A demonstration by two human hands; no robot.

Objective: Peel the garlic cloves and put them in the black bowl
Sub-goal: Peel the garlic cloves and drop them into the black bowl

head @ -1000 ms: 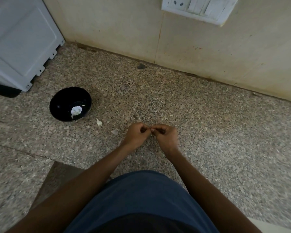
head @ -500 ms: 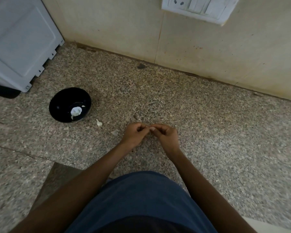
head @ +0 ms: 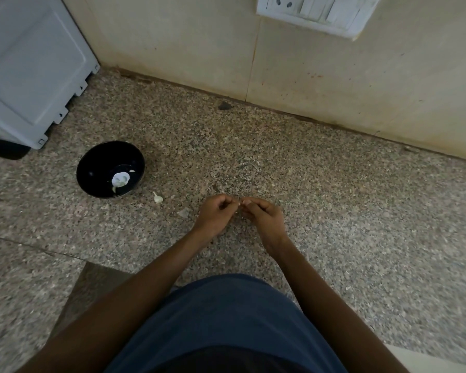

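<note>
Both sets of fingertips pinched together on one small clove, barely visible between left hand (head: 215, 213) and right hand (head: 264, 214) — best peeled in short nail pulls, then over to black bowl (head: 92, 168) far left.

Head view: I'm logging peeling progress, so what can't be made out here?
- Anything pinched between left hand and right hand: hidden by the curled fingers.
- Contents of the black bowl: a pale lump, too small to count cloves.
- Switch plate: cut off by the top edge.
</note>
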